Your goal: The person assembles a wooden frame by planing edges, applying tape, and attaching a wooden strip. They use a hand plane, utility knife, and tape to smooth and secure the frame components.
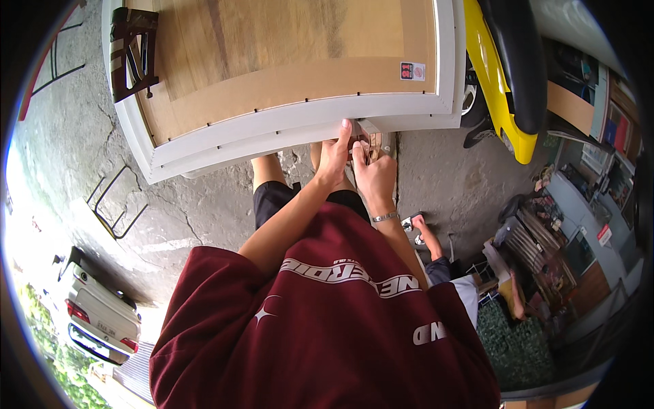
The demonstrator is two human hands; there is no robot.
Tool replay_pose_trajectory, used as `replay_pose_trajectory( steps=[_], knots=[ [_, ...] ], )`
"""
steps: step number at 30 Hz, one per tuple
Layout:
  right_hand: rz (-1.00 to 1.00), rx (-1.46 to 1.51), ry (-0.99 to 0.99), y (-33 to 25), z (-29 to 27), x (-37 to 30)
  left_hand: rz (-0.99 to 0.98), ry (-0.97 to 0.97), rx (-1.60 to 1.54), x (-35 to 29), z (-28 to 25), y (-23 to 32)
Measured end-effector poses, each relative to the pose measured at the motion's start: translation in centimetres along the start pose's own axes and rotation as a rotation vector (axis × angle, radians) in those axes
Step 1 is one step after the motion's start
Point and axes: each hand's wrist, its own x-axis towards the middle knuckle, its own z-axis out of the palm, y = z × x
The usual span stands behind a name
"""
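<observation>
A large white picture frame (pixel 286 123) lies back side up in front of me, with a brown backing board (pixel 272 68) held by small dark tabs along its edge. My left hand (pixel 334 160) is at the frame's near edge, its thumb pressed against the white moulding and its other fingers mostly hidden. Right beside it, my right hand (pixel 376 178) is closed, thumb up, around something small that I cannot make out. A brownish, shiny piece (pixel 371 140) shows just beyond the fingers. On the frame's left side rests a dark brown tool-like object (pixel 133 54) with an open, braced shape.
A yellow and black motorbike (pixel 504 88) stands close to the frame's right side. Another person's leg (pixel 429 238) shows at right, near cluttered shelves and stacked goods (pixel 538 245). Metal racks (pixel 116 204) stand on the cracked concrete at left; a white car (pixel 102 313) is parked beyond.
</observation>
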Motion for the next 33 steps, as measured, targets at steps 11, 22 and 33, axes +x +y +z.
replay_pose_trajectory(
  steps=[11,22,33],
  knots=[
    [-0.141,0.137,-0.118,-5.5,1.5,-6.5,-0.057,-0.050,0.029,-3.9,-10.0,7.5],
    [-0.018,-0.084,-0.191,-11.2,7.5,-7.6,-0.007,0.105,0.032,-2.4,-15.2,8.7],
    [0.010,-0.019,0.016,-9.7,10.8,-7.2,-0.134,-0.041,-0.020,-4.3,-13.8,11.3]
  ],
)
